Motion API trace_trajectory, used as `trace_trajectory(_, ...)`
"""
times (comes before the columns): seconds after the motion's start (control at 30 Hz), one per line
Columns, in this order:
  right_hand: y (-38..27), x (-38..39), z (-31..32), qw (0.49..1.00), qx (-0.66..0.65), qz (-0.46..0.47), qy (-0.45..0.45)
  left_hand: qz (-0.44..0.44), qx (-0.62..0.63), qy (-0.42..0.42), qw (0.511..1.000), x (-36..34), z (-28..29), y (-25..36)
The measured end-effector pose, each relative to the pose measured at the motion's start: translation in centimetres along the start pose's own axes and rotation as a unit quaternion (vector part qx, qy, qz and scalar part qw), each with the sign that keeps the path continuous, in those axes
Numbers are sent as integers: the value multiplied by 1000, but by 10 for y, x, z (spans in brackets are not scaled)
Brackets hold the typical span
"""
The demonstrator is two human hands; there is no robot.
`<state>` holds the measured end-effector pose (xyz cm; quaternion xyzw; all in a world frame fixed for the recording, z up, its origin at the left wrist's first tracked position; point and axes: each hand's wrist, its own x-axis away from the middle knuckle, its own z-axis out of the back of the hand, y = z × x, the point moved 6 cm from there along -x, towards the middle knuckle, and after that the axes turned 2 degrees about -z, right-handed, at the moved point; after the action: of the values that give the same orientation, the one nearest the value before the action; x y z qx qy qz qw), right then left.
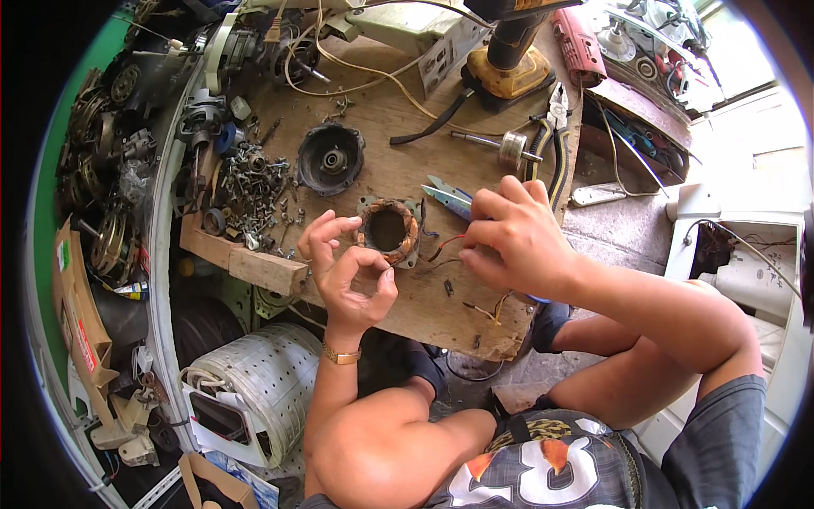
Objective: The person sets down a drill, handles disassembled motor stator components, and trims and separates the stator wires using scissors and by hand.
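A motor stator (pixel 389 231) with copper windings sits on the wooden bench. My left hand (pixel 352 270) is beside its near left side, thumb and index finger brought together in a pinch, other fingers raised; whatever lies in the pinch is too small to make out. My right hand (pixel 517 237) is closed at the stator's right, its fingertips on a thin red wire (pixel 444 246) leading from the stator. Blue-grey scissors (pixel 449 199) show their open blades beyond the right hand, which hides their middle; whether it grips them I cannot tell.
Behind the stator lies a dark motor end cover (pixel 331 159). Loose screws (pixel 254 191) heap at left. A rotor with shaft (pixel 511 151), pliers (pixel 557 127) and a yellow-black cordless drill (pixel 509 68) lie at the far right. Wire scraps (pixel 487 312) lie near the bench's front edge.
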<state>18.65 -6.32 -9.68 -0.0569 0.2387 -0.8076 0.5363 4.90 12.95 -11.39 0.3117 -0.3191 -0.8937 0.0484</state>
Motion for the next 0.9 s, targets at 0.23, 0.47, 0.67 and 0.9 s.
trace_trajectory(0.23, 15, -19, 4, 994, -75, -58, 47, -5, 5, -20, 1000, 0, 0, 1)
trace_trajectory(0.47, 16, -33, -17, 986, -97, -133, 23, 0, 5, -25, 1000, 0, 0, 1)
trace_trajectory(0.67, 17, -42, -24, 974, -130, -188, 2, 2, 3, -26, 1000, -1, -1, 1)
trace_trajectory(0.9, 16, -47, -27, 969, -140, -205, -11, -7, -5, -30, 1000, -3, 0, 4)
